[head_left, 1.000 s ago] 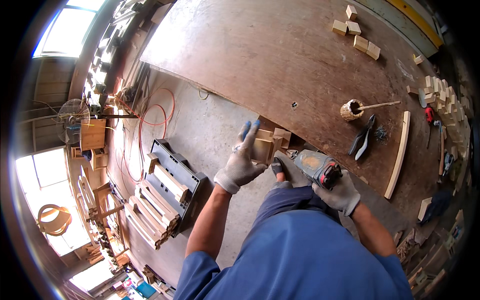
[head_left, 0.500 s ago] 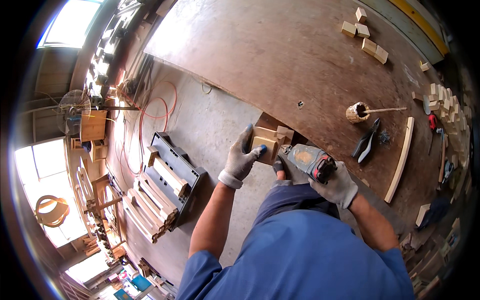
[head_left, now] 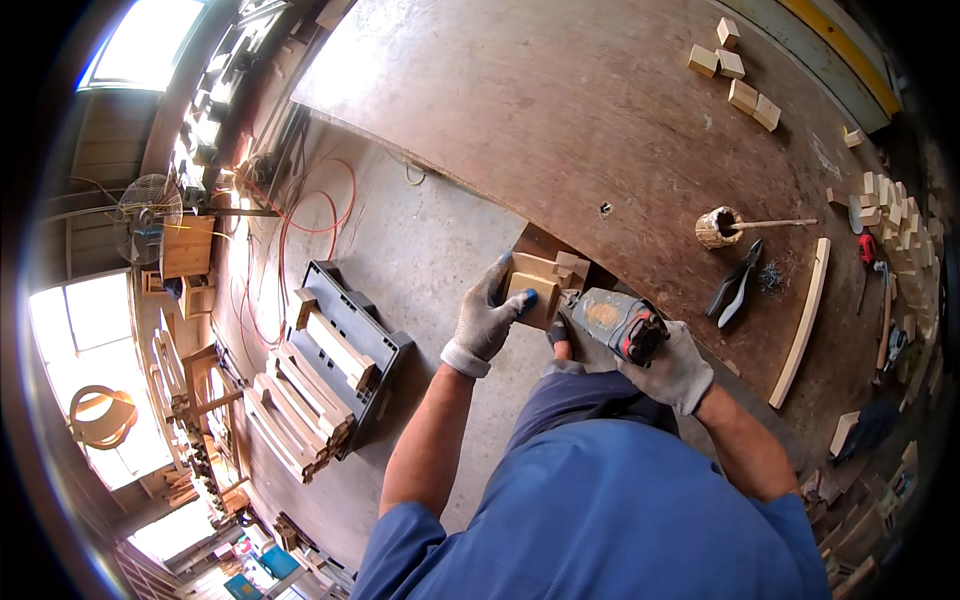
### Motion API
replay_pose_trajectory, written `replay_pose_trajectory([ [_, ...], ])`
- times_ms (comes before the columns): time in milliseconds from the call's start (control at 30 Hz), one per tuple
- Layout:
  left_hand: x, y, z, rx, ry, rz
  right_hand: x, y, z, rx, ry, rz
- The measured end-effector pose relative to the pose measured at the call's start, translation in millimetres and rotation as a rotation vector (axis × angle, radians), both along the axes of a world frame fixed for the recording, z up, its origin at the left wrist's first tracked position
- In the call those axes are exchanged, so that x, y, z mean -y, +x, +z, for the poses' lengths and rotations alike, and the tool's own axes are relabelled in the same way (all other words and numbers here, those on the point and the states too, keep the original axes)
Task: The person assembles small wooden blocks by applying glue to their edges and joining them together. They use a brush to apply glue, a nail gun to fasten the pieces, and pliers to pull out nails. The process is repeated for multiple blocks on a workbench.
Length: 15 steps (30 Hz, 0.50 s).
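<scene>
In the head view, we see the near edge of the workbench (head_left: 520,130), and just off it lies the wooden block (head_left: 534,290) that our left hand (head_left: 482,325) grips, thumb over its face. The underside of the block is out of sight, and our palm hides part of its left side. Our right hand (head_left: 672,372) wraps round the rear of a power tool (head_left: 606,316), likewise beside the workbench edge; the glove covers its handle, so we cannot tell whether a finger presses a trigger. The tool's nose comes up close to the block, but we cannot make out whether they touch. Further wooden pieces (head_left: 572,266) crowd behind the block, against the workbench edge, partly covered by it.

The block is pale yellowish wood, squarish, with a smooth, flat face and crisp edges. The tool is grey, with a worn tan patch on top and red and black at its back end.

Any marking on the tool is too small for us to read. On the workbench, pliers (head_left: 737,285) and a crusted pot (head_left: 716,229) with a stick sit on the right; beyond them, the stacked blocks (head_left: 890,205) blur into the dark rim.
</scene>
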State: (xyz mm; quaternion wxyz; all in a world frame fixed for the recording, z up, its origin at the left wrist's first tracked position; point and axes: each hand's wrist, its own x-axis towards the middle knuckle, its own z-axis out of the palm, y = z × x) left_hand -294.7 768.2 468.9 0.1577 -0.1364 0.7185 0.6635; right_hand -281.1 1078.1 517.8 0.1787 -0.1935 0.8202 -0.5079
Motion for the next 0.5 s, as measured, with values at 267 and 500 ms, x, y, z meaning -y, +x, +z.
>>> replay_pose_trajectory([
  [267, -0.3, -0.6, 1.1, 0.009, 0.018, 0.000, -0.6, 1.5, -11.5, -0.022, 0.010, 0.016],
  [500, -0.9, -1.0, 3.6, 0.015, 0.003, -0.006, 0.2, 2.2, -12.6, -0.059, 0.039, 0.035],
])
